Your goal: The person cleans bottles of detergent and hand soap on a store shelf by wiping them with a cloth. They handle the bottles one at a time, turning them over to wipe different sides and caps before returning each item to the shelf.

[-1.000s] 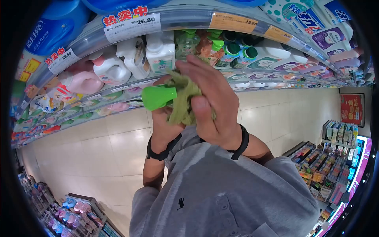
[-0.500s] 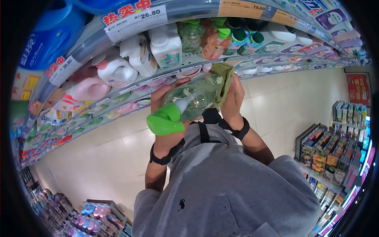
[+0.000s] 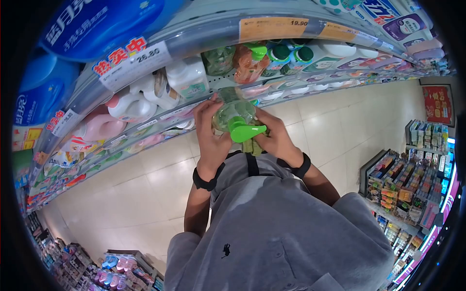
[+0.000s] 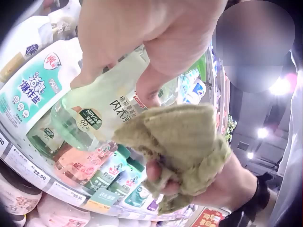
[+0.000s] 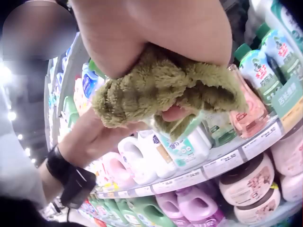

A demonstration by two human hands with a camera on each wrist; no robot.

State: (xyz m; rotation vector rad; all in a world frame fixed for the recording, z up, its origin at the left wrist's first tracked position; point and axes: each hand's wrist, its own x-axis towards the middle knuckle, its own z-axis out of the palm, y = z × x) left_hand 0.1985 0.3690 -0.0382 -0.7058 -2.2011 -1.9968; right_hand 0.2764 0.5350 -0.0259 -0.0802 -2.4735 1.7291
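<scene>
A clear pump bottle (image 3: 233, 110) with a bright green pump head (image 3: 245, 131) is held in front of the shelf, its base toward the shelf and the pump toward the body. My left hand (image 3: 212, 138) grips it from the left side. The label (image 4: 90, 118) on the bottle shows in the left wrist view, beneath that hand. My right hand (image 3: 280, 141) holds a fuzzy olive-green cloth (image 4: 177, 139) against the bottle's right side. Bunched in the fingers, the cloth (image 5: 147, 90) covers much of the bottle in the right wrist view.
Shelves of detergent bottles run across the front, with a price rail (image 3: 194, 51) above and large blue bottles (image 3: 111, 29) over it. An orange pump bottle (image 3: 250, 65) stands beside green-capped bottles (image 3: 279, 58). Tiled floor (image 3: 150, 194) lies below, with display racks (image 3: 400, 189) behind on the right.
The bottle has turned from lying sideways, base to the right, to base toward the shelf. The right hand's cloth has moved from over the bottle to its base, then lower along its right side.
</scene>
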